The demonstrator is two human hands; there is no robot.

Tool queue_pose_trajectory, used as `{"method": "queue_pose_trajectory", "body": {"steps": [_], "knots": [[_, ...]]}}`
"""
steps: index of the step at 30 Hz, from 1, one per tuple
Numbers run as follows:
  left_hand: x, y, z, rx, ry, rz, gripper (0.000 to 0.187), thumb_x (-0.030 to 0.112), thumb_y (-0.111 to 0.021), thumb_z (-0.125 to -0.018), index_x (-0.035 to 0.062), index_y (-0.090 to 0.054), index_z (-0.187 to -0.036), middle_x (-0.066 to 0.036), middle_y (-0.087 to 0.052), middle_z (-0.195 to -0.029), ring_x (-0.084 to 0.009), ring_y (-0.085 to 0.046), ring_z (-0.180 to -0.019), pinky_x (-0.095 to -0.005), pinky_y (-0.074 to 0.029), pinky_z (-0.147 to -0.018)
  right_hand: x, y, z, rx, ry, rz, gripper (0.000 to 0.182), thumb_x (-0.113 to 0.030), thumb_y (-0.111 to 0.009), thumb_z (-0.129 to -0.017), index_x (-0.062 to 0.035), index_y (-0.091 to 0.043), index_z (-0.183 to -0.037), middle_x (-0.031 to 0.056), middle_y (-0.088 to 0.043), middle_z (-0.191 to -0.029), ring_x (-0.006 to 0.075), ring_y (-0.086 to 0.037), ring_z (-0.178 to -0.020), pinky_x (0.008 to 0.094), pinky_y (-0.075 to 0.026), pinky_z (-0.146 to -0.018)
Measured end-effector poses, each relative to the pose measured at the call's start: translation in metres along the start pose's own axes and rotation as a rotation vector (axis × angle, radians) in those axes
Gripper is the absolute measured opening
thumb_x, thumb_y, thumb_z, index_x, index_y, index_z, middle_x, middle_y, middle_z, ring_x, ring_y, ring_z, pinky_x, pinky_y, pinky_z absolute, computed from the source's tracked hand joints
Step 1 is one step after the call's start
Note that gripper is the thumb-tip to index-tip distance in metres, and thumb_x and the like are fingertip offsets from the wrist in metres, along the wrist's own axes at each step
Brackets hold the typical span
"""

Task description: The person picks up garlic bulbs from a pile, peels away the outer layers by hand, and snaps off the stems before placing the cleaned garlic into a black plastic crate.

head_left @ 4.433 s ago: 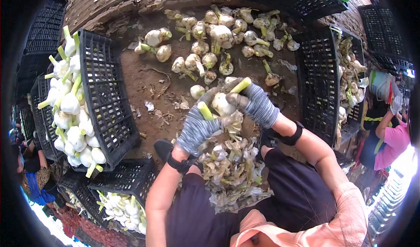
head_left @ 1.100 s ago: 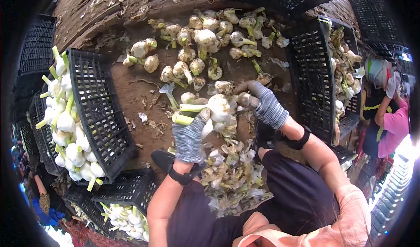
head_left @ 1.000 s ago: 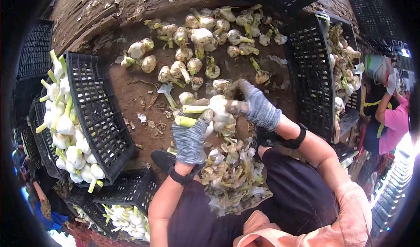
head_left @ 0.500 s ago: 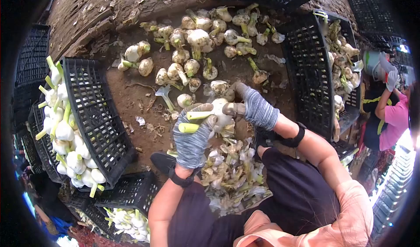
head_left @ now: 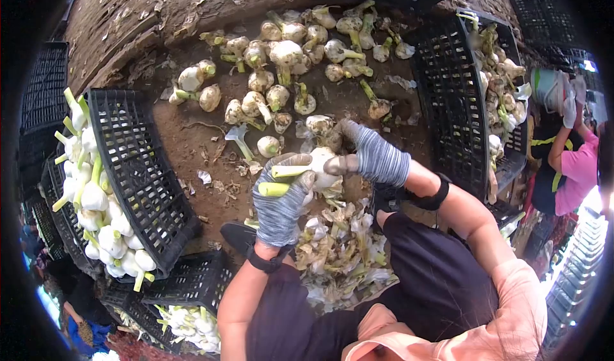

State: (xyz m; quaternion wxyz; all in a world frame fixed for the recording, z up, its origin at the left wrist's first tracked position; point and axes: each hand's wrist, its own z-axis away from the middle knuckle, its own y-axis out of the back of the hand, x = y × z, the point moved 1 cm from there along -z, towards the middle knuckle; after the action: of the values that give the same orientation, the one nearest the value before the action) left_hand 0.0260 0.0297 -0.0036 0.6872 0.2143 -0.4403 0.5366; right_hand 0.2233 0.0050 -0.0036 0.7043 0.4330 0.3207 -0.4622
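Note:
My left hand, in a grey striped glove, is closed around garlic with thick cut green stems. One stem leads to a white garlic bulb; a second stem sticks out below it, its bulb mostly hidden by my fingers. My right hand, also gloved, presses its soiled thumb against the white bulb, with the fingers curled around its far side. Just beyond lies a dirty garlic bulb, close to my right fingertips. Peeled skins are heaped between my legs.
Unpeeled garlic is spread over the soil ahead. At left, a tilted black crate stands beside clean white bulbs. A crate at right contains dirty garlic. Another person in a pink shirt works at far right near a bucket.
My right thumb has slid slightly left over the white bulb; my left hand keeps its hold. The other person's hands at far right have shifted upward. The view has shifted a little.

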Motion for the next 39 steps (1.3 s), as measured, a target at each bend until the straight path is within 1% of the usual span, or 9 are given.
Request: {"method": "queue_pose_trajectory", "body": {"steps": [4, 13, 17, 21, 23, 24, 26, 31, 39], "knots": [[-0.003, 0.005, -0.002, -0.022, -0.024, -0.011, 0.024, 0.002, -0.066, -0.077, 0.0028, -0.062, -0.101, -0.004, -0.063, -0.099, -0.0110, -0.057, -0.089, -0.0267, -0.046, -0.081, 0.026, 0.015, -0.004, -0.277, -0.037, -0.394, 0.039, -0.023, -0.066, -0.080, -0.0003, -0.051, -0.107, 0.0074, -0.060, -0.093, 0.0140, -0.056, -0.085, 0.0293, -0.047, -0.076], [0.005, 0.001, -0.004, -0.104, -0.662, -0.558, 0.027, -0.002, -0.066, -0.069, 0.0091, -0.067, -0.094, -0.008, -0.063, -0.097, -0.0230, -0.060, -0.089, -0.0313, -0.048, -0.079, 0.000, 0.005, -0.003, -0.131, -0.065, -0.220, 0.045, -0.035, -0.064, -0.080, -0.0009, -0.052, -0.106, 0.0074, -0.061, -0.091, 0.0119, -0.055, -0.085, 0.0289, -0.046, -0.076], [-0.001, 0.004, -0.004, -0.138, -0.545, -0.417, 0.021, 0.005, -0.068, -0.072, 0.0045, -0.066, -0.093, -0.009, -0.062, -0.099, -0.0204, -0.058, -0.091, -0.0303, -0.045, -0.082, 0.033, 0.011, -0.003, -0.390, -0.162, -0.511, 0.046, -0.033, -0.065, -0.080, -0.0017, -0.051, -0.111, 0.0063, -0.060, -0.089, 0.0114, -0.054, -0.085, 0.0296, -0.046, -0.076], [-0.003, 0.005, -0.002, -0.122, -0.453, -0.345, 0.020, 0.004, -0.068, -0.072, 0.0051, -0.066, -0.092, -0.009, -0.063, -0.099, -0.0203, -0.058, -0.091, -0.0303, -0.045, -0.082, 0.049, 0.012, -0.002, -0.309, -0.103, -0.327, 0.043, -0.032, -0.065, -0.080, -0.0010, -0.052, -0.107, 0.0059, -0.060, -0.086, 0.0121, -0.054, -0.082, 0.0301, -0.046, -0.076], [-0.001, 0.003, -0.003, -0.136, -0.609, -0.506, 0.025, 0.000, -0.067, -0.069, 0.0107, -0.068, -0.092, -0.006, -0.064, -0.096, -0.0223, -0.060, -0.088, -0.0312, -0.048, -0.077, 0.048, 0.008, -0.010, 0.041, 0.882, 0.403, 0.037, -0.030, -0.067, -0.078, -0.0012, -0.055, -0.097, 0.0063, -0.058, -0.079, 0.0102, -0.053, -0.077, 0.0278, -0.046, -0.066], [-0.001, 0.002, -0.003, -0.137, -0.608, -0.505, 0.025, 0.000, -0.067, -0.069, 0.0107, -0.068, -0.092, -0.006, -0.064, -0.096, -0.0223, -0.060, -0.088, -0.0312, -0.048, -0.077, 0.051, 0.007, -0.007, 0.041, 0.881, 0.403, 0.037, -0.030, -0.067, -0.078, -0.0012, -0.055, -0.097, 0.0063, -0.058, -0.079, 0.0102, -0.053, -0.077, 0.0278, -0.046, -0.066], [-0.002, 0.001, -0.004, -0.195, -0.658, -0.528, 0.025, 0.000, -0.068, -0.068, 0.0110, -0.068, -0.091, -0.005, -0.064, -0.096, -0.0224, -0.060, -0.087, -0.0311, -0.048, -0.076, 0.016, 0.007, -0.004, -0.222, -0.177, -0.051, 0.037, -0.034, -0.064, -0.080, -0.0028, -0.055, -0.097, 0.0053, -0.056, -0.076, 0.0103, -0.053, -0.077, 0.0285, -0.045, -0.065], [0.003, 0.002, -0.004, -0.209, -0.646, -0.497, 0.024, 0.000, -0.068, -0.068, 0.0101, -0.068, -0.090, -0.006, -0.064, -0.093, -0.0225, -0.061, -0.086, -0.0308, -0.048, -0.077, 0.028, 0.012, -0.004, -0.355, 0.038, -0.181, 0.039, -0.040, -0.058, -0.084, -0.0019, -0.056, -0.091, 0.0040, -0.055, -0.078, 0.0122, -0.049, -0.075, 0.0293, -0.043, -0.068], [-0.008, 0.006, -0.002, -0.167, -0.583, -0.448, 0.022, 0.000, -0.068, -0.070, 0.0086, -0.068, -0.091, -0.007, -0.064, -0.095, -0.0208, -0.061, -0.088, -0.0309, -0.047, -0.079, 0.046, 0.009, 0.007, -0.413, -0.060, -0.350, 0.040, -0.038, -0.061, -0.083, -0.0010, -0.056, -0.098, 0.0079, -0.057, -0.085, 0.0142, -0.052, -0.081, 0.0294, -0.044, -0.074]]}}
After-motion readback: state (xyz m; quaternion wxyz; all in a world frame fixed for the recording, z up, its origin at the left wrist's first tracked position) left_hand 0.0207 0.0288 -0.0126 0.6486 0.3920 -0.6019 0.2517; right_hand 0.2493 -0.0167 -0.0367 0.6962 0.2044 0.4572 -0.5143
